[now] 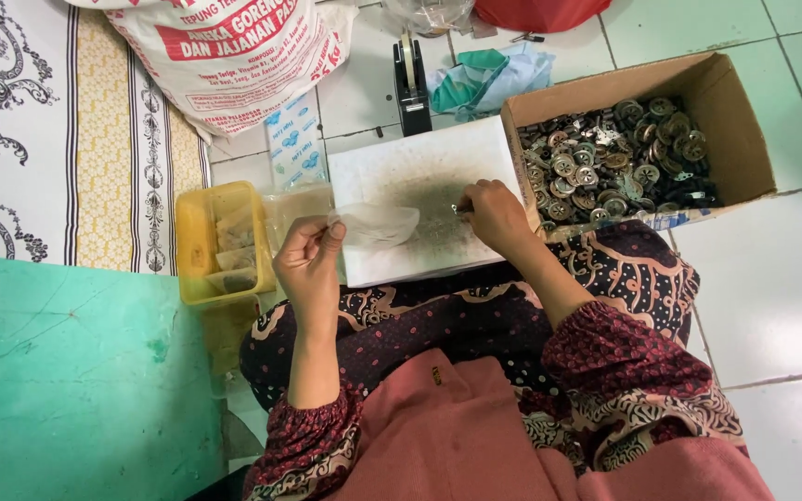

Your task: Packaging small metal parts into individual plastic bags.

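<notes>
My left hand [308,260] pinches the edge of a small clear plastic bag [378,223], which hangs open over a white board [420,158] smudged with dark dust. On the board's right side rests my right hand [496,215], its fingers closed on a small metal piece [459,209]. Just right of that hand stands a cardboard box [735,121] full of round metal buttons [605,162]. The board lies on my lap over a patterned skirt.
A yellow plastic tub [199,243] holding filled small bags sits left of the board. Behind are a black tape dispenser [410,83], a large printed sack [225,56], a crumpled cloth [489,79] and a patterned mat [58,130]. A green surface [67,371] lies at lower left.
</notes>
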